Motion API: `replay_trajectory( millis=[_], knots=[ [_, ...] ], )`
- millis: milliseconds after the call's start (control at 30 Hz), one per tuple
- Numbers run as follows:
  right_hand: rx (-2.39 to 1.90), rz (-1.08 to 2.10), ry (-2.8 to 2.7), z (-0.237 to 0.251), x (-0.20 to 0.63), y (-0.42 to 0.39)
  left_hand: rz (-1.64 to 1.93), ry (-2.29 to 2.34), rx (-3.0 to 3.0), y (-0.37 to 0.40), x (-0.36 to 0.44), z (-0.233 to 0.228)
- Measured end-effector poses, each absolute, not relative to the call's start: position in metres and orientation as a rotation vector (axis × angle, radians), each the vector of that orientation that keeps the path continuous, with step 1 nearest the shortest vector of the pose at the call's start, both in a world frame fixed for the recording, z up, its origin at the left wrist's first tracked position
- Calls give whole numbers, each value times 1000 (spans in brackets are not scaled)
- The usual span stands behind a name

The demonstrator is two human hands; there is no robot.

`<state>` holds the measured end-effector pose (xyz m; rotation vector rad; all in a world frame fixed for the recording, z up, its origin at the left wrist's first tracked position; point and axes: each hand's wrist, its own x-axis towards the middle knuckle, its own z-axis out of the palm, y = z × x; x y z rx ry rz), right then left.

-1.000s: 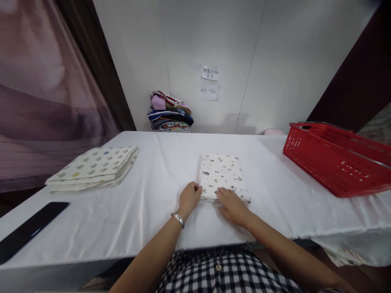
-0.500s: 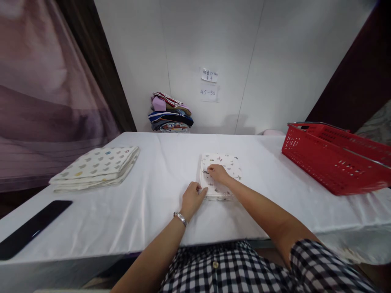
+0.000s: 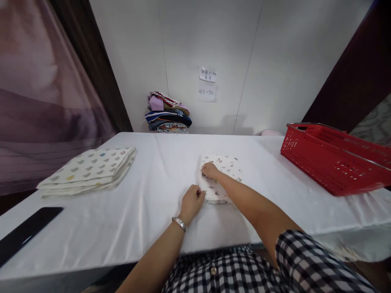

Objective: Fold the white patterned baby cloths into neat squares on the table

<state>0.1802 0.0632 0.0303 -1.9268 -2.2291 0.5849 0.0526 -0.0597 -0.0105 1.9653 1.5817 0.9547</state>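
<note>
Wall [image 3: 195,36]: pale panels behind tabletop [image 3: 165,171] w/ white satiny cover; paper notes [image 3: 207,75] up, top one's writing too small to read, lower says "45-50".
Hidden: my R forearm covers near R part of printed cloth [image 3: 214,190]; R fingertips tucked out of sight. Pink thing [image 3: 270,132] past far edge mostly blocked, can't ID.
Cut off: dark phone-like slab [image 3: 27,230] at L, red basket [image 3: 330,158] at R.
Printed cloth: white w/ small scattered motifs, folded to approx. rectangle, layers showing at near edge; lies flat mid-tabletop, in front of me.
Basket: perforated sides, wire handles; near side hides most of interior, can't tell contents.
L hand [image 3: 193,200]: thumb at cloth's near L corner, fingers curled; can't tell if pinching.
R hand [image 3: 210,171]: curled over cloth's L side; grip unclear.
Other fabric: dotted cloth [image 3: 91,167] folded at L; mixed pile [image 3: 168,114] by wall.
</note>
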Motion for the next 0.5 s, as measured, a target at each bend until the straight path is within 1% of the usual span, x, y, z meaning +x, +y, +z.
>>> replay_trajectory(
  millis=[100,267,500],
  knots=[
    [-1882,669,-2157,27,179,62,945,1572,1953,-58,52,-10],
    [-1880,712,-2103,26,179,63,946,1587,1907,-58,52,-10],
    [-2072,619,-2059,33,183,96,854,1681,1822,-61,53,-4]
  ],
)
